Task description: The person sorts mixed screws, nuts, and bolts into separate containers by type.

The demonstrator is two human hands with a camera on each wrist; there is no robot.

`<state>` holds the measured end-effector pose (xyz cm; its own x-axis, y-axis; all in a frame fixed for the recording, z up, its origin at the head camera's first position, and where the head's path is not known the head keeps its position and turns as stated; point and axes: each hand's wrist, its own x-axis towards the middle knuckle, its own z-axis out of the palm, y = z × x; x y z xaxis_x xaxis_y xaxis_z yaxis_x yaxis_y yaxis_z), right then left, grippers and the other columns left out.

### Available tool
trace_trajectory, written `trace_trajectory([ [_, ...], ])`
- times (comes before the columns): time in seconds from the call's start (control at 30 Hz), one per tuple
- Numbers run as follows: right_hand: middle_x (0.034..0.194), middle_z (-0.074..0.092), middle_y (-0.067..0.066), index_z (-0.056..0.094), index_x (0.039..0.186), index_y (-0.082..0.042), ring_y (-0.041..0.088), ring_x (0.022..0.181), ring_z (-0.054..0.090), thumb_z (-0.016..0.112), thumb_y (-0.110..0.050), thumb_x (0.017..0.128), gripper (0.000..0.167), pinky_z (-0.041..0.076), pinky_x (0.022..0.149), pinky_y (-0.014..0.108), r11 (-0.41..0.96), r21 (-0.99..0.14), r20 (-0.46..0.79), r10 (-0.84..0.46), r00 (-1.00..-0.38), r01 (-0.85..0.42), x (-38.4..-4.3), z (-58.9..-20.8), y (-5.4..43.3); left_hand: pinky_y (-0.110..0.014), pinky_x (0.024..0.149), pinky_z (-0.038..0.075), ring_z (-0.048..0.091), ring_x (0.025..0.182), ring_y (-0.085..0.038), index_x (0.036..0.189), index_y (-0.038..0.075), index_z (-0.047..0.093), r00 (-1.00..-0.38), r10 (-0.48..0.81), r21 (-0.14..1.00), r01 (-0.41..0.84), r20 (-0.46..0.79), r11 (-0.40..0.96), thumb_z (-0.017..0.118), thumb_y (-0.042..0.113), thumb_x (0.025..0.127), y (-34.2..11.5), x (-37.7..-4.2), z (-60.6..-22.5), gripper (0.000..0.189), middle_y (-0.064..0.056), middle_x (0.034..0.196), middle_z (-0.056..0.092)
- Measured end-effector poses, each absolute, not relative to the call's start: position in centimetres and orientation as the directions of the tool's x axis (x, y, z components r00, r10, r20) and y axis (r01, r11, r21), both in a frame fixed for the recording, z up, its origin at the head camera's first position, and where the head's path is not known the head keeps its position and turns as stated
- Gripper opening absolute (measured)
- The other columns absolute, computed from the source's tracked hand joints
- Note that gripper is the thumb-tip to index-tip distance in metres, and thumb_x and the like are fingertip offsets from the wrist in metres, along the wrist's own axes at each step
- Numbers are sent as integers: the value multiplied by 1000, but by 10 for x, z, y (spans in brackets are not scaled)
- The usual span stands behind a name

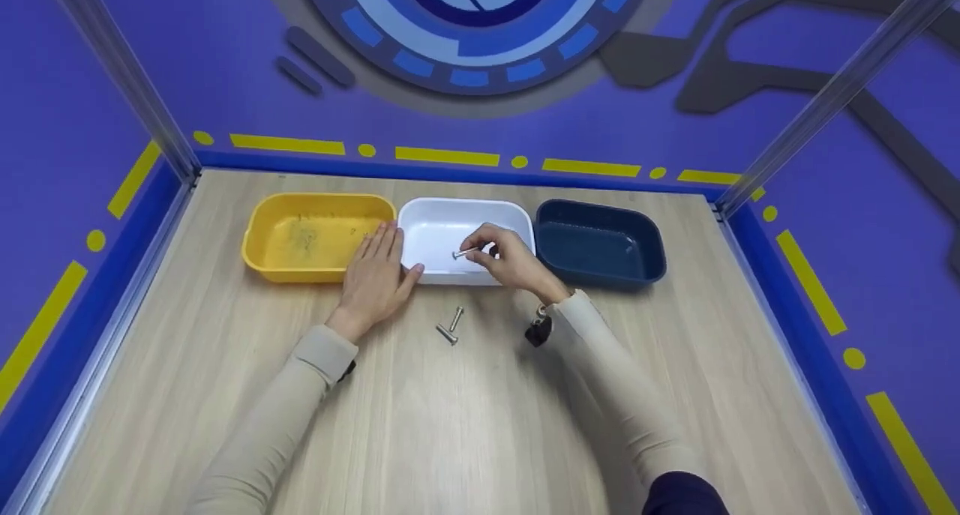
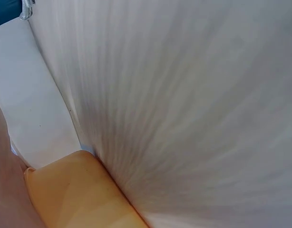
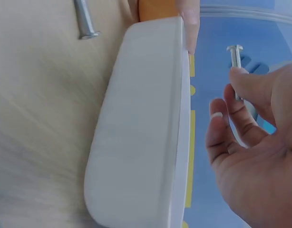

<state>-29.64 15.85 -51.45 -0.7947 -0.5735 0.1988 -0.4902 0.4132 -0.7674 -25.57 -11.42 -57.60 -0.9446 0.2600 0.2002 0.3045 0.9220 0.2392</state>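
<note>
My right hand pinches a metal bolt between thumb and fingertips, over the white tray. In the right wrist view the bolt's head points up, clear of the fingers. With fingers extended, my left hand rests across the adjoining rims of the yellow tray and the white one. Two more bolts, one upper and one lower, lie close together on the wooden table in front of the white tray.
A dark blue tray stands at the right end of the row, beside the white tray. Small dark bits, too small to identify, lie in the yellow tray. Blue printed panels border the wooden table behind and at both sides.
</note>
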Motion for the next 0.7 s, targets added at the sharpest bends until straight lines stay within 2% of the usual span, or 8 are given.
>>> trace_trajectory([
  [0.1, 111, 75, 14, 77, 111, -1, 14, 92, 62, 70, -4, 102, 11, 51, 80, 31, 427, -787, 185, -525, -831, -445, -302, -513, 153, -53, 135, 21, 22, 165, -37, 166, -6, 27, -941, 263, 240, 311, 212, 920, 34, 58, 112, -114, -257, -577, 84, -22, 175, 25],
  [0.27, 109, 76, 16, 76, 111, 0, 14, 90, 63, 70, -4, 102, 11, 51, 77, 22, 441, -803, 183, -456, -871, -400, -311, -514, 146, -53, 135, 22, 24, 164, -38, 166, -5, 27, -942, 262, 233, 309, 212, 922, 34, 58, 112, -114, -257, -577, 84, -22, 175, 26],
  [0.57, 109, 76, 17, 77, 110, 2, 31, 99, 70, 70, -1, 101, 12, 53, 82, 24, 483, -803, 161, -388, -907, -350, -329, -524, 134, -53, 134, 24, 25, 163, -38, 165, -6, 29, -937, 264, 224, 315, 230, 922, 35, 57, 112, -115, -257, -577, 82, -23, 174, 29],
  [0.7, 110, 77, 17, 77, 110, 1, 32, 100, 71, 69, -1, 102, 12, 54, 81, 24, 490, -812, 132, -375, -917, -318, -334, -528, 129, -53, 134, 23, 24, 164, -37, 165, -6, 28, -939, 263, 224, 311, 221, 923, 34, 57, 112, -115, -257, -577, 83, -22, 175, 27],
])
